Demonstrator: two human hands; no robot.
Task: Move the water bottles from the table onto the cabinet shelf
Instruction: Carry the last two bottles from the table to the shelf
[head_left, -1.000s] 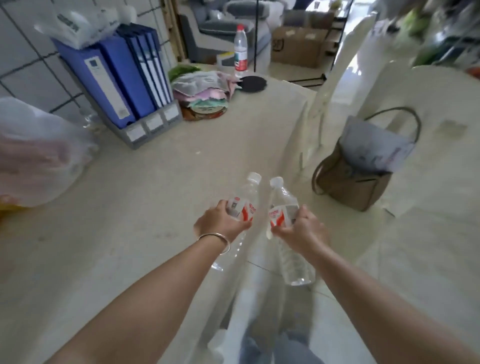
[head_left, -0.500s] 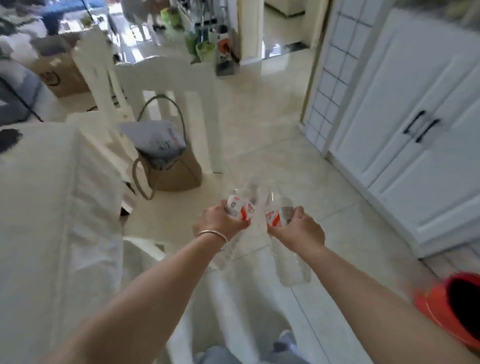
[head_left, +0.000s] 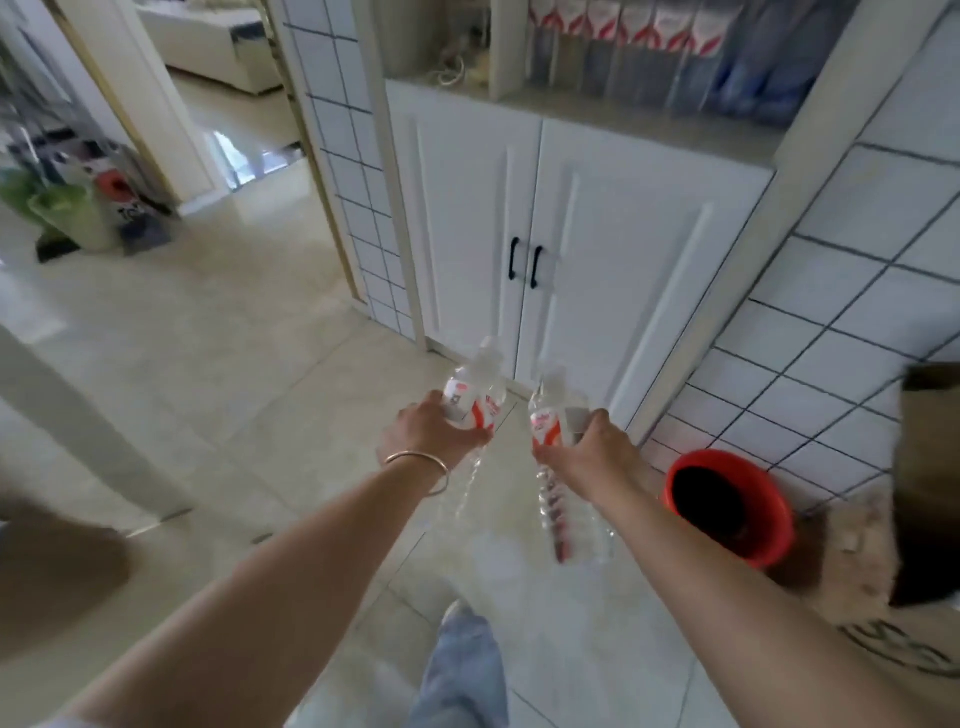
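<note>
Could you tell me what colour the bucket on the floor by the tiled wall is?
The bucket is red-orange outside and dark inside, seen in the head view.

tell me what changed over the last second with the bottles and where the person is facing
The view has swung from the table, past the chair and bag, to the white cabinet; the shelf above its doors, already lined with bottles, is now ahead. Unchanged: the left hand still grips one water bottle and the right hand the other bottle, side by side; nothing let go.
</note>
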